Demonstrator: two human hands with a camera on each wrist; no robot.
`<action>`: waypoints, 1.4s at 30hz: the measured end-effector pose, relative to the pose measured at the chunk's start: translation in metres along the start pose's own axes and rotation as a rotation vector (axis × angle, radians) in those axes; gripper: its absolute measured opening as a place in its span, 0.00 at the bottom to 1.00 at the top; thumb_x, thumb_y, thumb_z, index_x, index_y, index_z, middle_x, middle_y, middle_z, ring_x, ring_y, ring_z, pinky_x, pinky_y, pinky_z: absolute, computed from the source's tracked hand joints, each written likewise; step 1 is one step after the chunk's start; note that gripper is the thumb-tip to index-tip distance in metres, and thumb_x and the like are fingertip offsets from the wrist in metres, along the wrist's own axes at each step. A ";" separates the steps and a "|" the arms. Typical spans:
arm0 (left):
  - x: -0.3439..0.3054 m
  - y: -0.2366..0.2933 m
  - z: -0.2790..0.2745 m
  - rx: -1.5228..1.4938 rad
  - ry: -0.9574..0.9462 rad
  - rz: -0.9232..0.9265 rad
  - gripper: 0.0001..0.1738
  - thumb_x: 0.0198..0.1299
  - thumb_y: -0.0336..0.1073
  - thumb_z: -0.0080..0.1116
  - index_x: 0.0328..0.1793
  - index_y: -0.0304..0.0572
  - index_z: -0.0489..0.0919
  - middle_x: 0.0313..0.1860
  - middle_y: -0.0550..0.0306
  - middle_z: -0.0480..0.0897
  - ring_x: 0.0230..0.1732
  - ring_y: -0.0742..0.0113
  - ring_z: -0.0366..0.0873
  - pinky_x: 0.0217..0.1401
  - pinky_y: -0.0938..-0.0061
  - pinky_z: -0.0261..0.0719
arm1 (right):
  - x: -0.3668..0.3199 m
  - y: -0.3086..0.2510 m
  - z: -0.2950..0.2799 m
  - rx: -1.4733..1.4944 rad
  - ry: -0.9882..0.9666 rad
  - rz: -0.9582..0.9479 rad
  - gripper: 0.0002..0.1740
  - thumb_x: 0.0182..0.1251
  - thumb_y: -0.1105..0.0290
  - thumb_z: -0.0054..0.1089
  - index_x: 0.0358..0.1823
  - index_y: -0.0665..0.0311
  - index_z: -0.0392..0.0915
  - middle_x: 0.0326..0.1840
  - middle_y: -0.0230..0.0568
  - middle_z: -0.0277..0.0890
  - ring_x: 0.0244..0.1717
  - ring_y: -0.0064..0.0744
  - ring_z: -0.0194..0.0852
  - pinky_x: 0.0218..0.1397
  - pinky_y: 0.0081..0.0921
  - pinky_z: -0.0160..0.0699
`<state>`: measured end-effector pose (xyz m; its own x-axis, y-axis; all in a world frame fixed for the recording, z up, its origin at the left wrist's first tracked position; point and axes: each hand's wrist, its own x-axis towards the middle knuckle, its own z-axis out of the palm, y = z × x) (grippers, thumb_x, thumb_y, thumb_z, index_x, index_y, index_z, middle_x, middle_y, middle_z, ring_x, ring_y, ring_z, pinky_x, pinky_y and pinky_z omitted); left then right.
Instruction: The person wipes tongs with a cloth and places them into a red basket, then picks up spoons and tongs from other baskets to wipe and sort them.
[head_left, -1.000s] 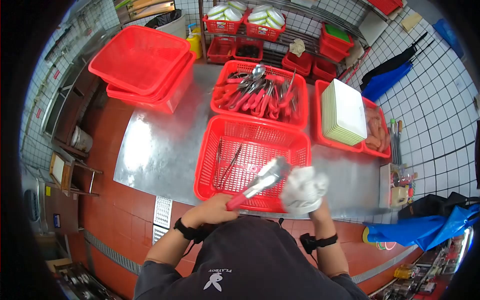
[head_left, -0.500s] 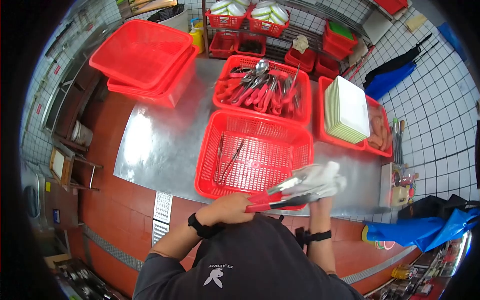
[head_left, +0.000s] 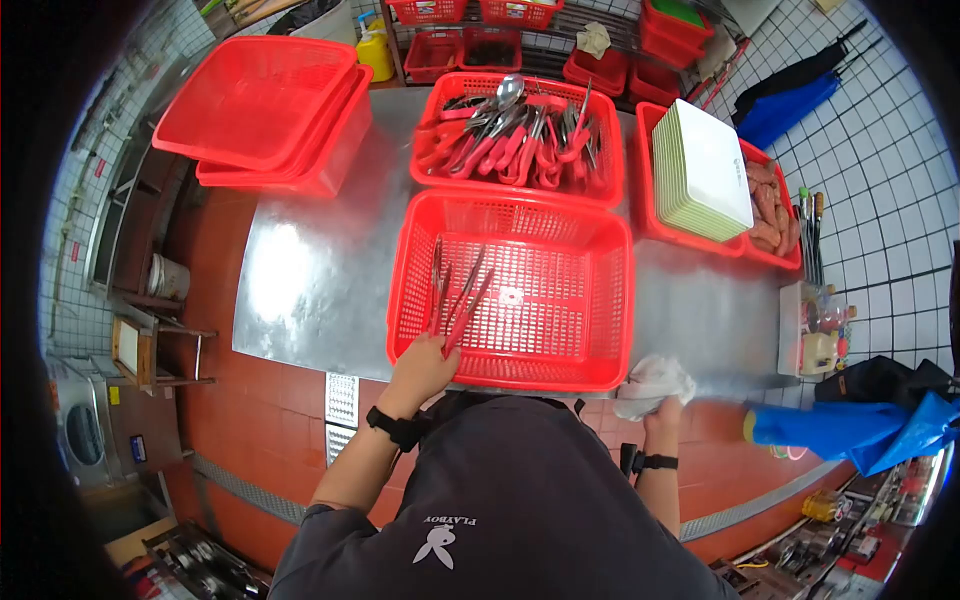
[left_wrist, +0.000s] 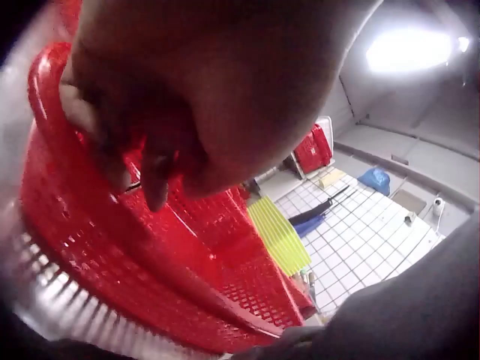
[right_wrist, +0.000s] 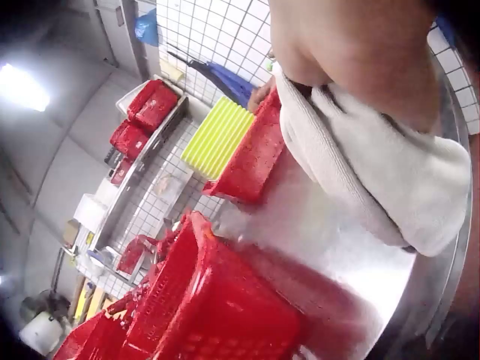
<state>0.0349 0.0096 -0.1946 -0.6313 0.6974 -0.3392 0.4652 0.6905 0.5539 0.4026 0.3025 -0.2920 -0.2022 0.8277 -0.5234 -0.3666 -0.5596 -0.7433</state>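
My left hand [head_left: 423,372] reaches over the near rim of a red perforated basket [head_left: 575,372] and grips red-handled metal tongs [head_left: 468,322], whose arms point into the basket. More slim metal tongs lie beside them at the basket's left side. In the left wrist view the left hand's fingers [left_wrist: 155,180] curl down inside the rim, hiding most of the handle. My right hand [head_left: 665,412] holds a bunched white cloth [head_left: 650,385] at the table's near edge, right of the basket. The cloth [right_wrist: 375,172] hangs in folds from that hand in the right wrist view.
Behind stands a red basket [head_left: 430,172] full of red-handled tongs. Stacked red baskets [head_left: 265,105] are at the table's left. On the right, a stack of white and green trays [head_left: 705,165] adjoins a basket of brownish-pink items [head_left: 770,210]. Shelving stands behind the steel table [head_left: 300,300].
The tongs were against the cloth in front of the basket; now the left hand has carried them left into the basket. The right hand, with the cloth, has drawn away to the right.
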 end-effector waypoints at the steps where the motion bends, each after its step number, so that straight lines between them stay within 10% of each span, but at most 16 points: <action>1: 0.002 0.002 0.001 0.014 0.048 0.032 0.19 0.61 0.46 0.57 0.45 0.34 0.82 0.54 0.28 0.77 0.54 0.37 0.77 0.57 0.54 0.76 | 0.003 0.009 -0.010 0.003 -0.018 -0.022 0.20 0.72 0.62 0.56 0.62 0.58 0.69 0.61 0.41 0.74 0.60 0.40 0.75 0.64 0.40 0.78; 4: 0.004 0.017 -0.003 0.181 0.321 0.140 0.18 0.59 0.44 0.60 0.49 0.39 0.82 0.65 0.26 0.69 0.63 0.35 0.71 0.64 0.53 0.72 | -0.002 0.009 0.006 -0.018 0.038 -0.077 0.18 0.73 0.65 0.54 0.61 0.58 0.69 0.60 0.41 0.73 0.60 0.39 0.74 0.63 0.38 0.78; 11: 0.033 0.028 -0.021 0.026 0.261 0.189 0.16 0.57 0.39 0.64 0.49 0.41 0.82 0.65 0.34 0.70 0.65 0.37 0.69 0.67 0.54 0.69 | 0.002 -0.019 0.028 -0.233 0.171 -0.331 0.14 0.69 0.73 0.54 0.55 0.59 0.66 0.55 0.37 0.71 0.56 0.33 0.73 0.60 0.31 0.76; 13: 0.039 0.038 -0.024 0.033 0.235 0.198 0.15 0.57 0.38 0.63 0.49 0.41 0.82 0.64 0.35 0.71 0.65 0.38 0.69 0.67 0.55 0.69 | 0.032 -0.007 -0.002 -0.882 0.117 -0.647 0.17 0.64 0.73 0.57 0.54 0.62 0.68 0.53 0.38 0.73 0.54 0.33 0.74 0.58 0.30 0.75; 24: 0.190 0.078 -0.092 0.509 0.510 0.359 0.19 0.52 0.37 0.65 0.51 0.45 0.80 0.61 0.41 0.74 0.64 0.42 0.69 0.65 0.53 0.69 | 0.058 0.013 0.060 -0.968 0.122 -0.614 0.21 0.41 0.66 0.70 0.40 0.65 0.78 0.32 0.47 0.79 0.37 0.49 0.78 0.43 0.38 0.75; 29: 0.325 0.075 -0.139 0.771 0.656 0.246 0.32 0.55 0.45 0.64 0.66 0.50 0.71 0.63 0.43 0.73 0.64 0.41 0.68 0.65 0.49 0.68 | 0.069 -0.005 0.067 -1.016 0.055 -0.507 0.16 0.41 0.61 0.70 0.31 0.62 0.81 0.24 0.43 0.79 0.30 0.50 0.78 0.35 0.39 0.73; 32: 0.350 0.094 -0.134 0.746 0.269 -0.206 0.44 0.61 0.57 0.58 0.80 0.67 0.51 0.65 0.41 0.71 0.64 0.41 0.71 0.63 0.45 0.69 | 0.069 -0.007 0.065 -1.217 0.037 -0.639 0.15 0.40 0.60 0.70 0.27 0.61 0.79 0.24 0.44 0.78 0.29 0.52 0.77 0.31 0.40 0.70; 35: 0.357 0.106 -0.109 0.907 0.395 -0.344 0.42 0.61 0.61 0.57 0.79 0.72 0.53 0.63 0.38 0.72 0.63 0.38 0.71 0.61 0.44 0.70 | 0.071 0.001 0.067 -1.100 0.130 -0.754 0.16 0.40 0.60 0.71 0.28 0.61 0.78 0.25 0.45 0.77 0.30 0.54 0.76 0.32 0.42 0.69; 40: 0.350 0.088 -0.117 0.914 0.433 -0.209 0.39 0.63 0.58 0.56 0.78 0.76 0.54 0.58 0.37 0.75 0.58 0.35 0.75 0.56 0.41 0.74 | 0.068 0.005 0.047 -1.366 0.014 -0.610 0.35 0.38 0.57 0.79 0.46 0.68 0.74 0.42 0.47 0.71 0.39 0.42 0.74 0.43 0.39 0.71; 42: 0.345 0.095 -0.134 0.839 0.282 -0.211 0.37 0.64 0.55 0.56 0.78 0.74 0.57 0.58 0.38 0.76 0.59 0.36 0.75 0.56 0.43 0.75 | 0.072 0.009 0.044 -1.442 0.044 -0.605 0.26 0.40 0.57 0.74 0.39 0.64 0.77 0.34 0.48 0.76 0.40 0.56 0.73 0.42 0.46 0.69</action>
<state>-0.2221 0.2900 -0.1568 -0.8316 0.5441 -0.1109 0.5520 0.7883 -0.2717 0.3442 0.3591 -0.3183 -0.3167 0.9485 -0.0023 0.7714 0.2561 -0.5826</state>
